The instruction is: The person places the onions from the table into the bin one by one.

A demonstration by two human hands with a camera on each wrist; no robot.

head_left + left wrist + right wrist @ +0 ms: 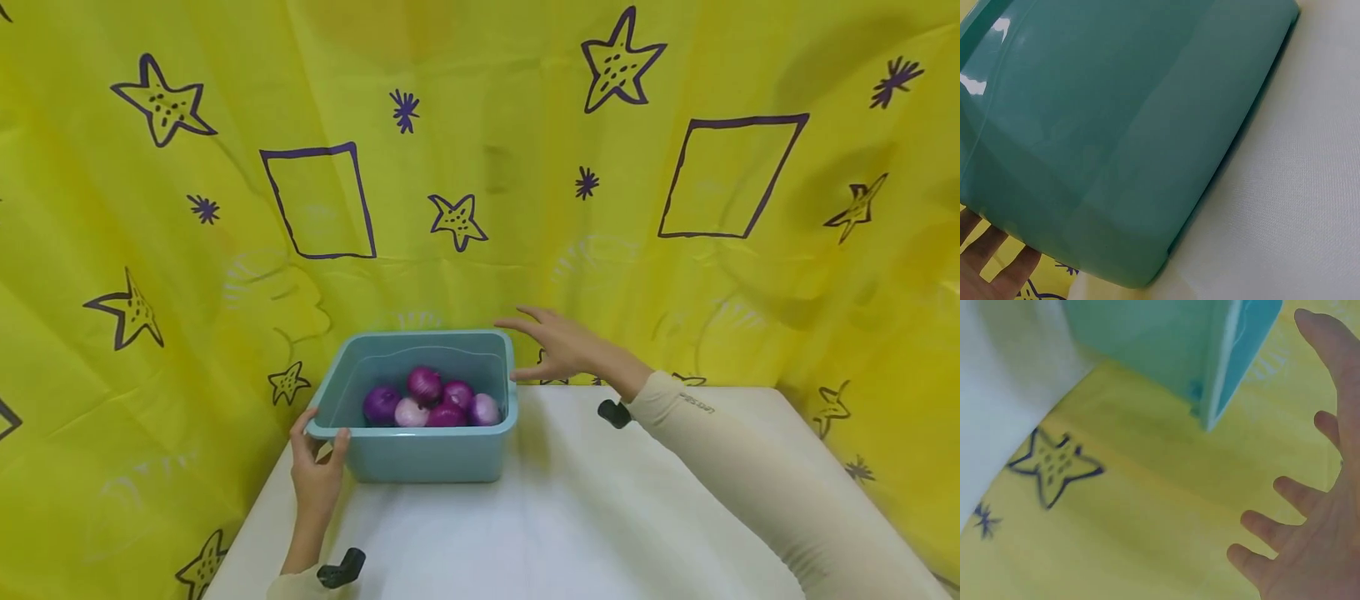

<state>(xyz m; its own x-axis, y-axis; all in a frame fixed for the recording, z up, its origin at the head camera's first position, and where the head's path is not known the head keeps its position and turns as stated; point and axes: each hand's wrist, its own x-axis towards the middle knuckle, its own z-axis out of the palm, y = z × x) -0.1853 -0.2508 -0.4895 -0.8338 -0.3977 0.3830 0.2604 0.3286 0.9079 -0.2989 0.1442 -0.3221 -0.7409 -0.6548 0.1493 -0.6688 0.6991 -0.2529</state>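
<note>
A blue-green plastic basin (pixel 420 457) holds several red onions (pixel 425 385), some deep purple and some paler. At its near left corner, my left hand (pixel 315 475) grips the rim, thumb at the front and fingers around the left side. In the left wrist view, the fingers (pixel 1013 272) reach along the end of the basin (pixel 1104 137). My right hand (pixel 566 343) is up beside the right rim, fingers spread and thumb pointing toward the basin. The right wrist view shows its spread fingers (pixel 1266 531) apart from the basin (pixel 1147 344).
The basin stands on a white-covered table (pixel 600 508), near its back edge. Behind and at both sides hangs a yellow curtain (pixel 510 275) with drawn stars and squares. Each wrist carries a small black device (pixel 342 568).
</note>
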